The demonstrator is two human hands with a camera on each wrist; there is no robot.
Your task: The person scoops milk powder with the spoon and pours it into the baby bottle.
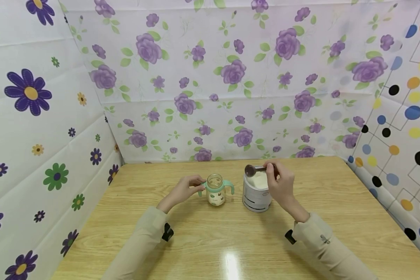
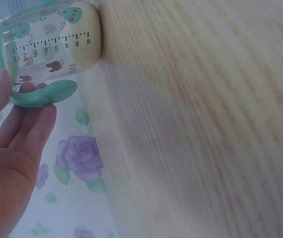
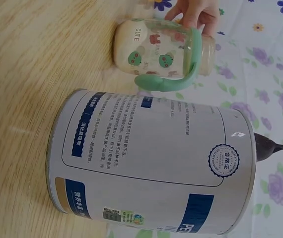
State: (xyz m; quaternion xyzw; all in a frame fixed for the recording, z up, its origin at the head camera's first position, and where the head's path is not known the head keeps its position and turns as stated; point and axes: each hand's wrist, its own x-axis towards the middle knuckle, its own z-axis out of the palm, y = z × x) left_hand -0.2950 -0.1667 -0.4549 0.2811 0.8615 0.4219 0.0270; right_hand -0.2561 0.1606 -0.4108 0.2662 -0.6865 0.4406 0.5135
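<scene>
A: Where is the clear baby bottle with mint-green handles (image 1: 216, 189), compared to your left hand (image 1: 183, 189)?

B: It stands upright on the light wooden table (image 1: 336, 202), just right of your left hand. Your fingers (image 2: 30, 116) hold its left handle, thumb on top.

A: And your right hand (image 1: 281, 182)?

B: It pinches the handle of a dark brown plastic scoop (image 1: 252, 170). The scoop's bowl is above the far rim of the white and blue round tin can (image 1: 256, 192), beside the bottle but apart from it.

A: What is inside?

B: The open can holds white powder. The bottle has a little pale powder at its bottom. What lies in the scoop, I cannot tell.
</scene>
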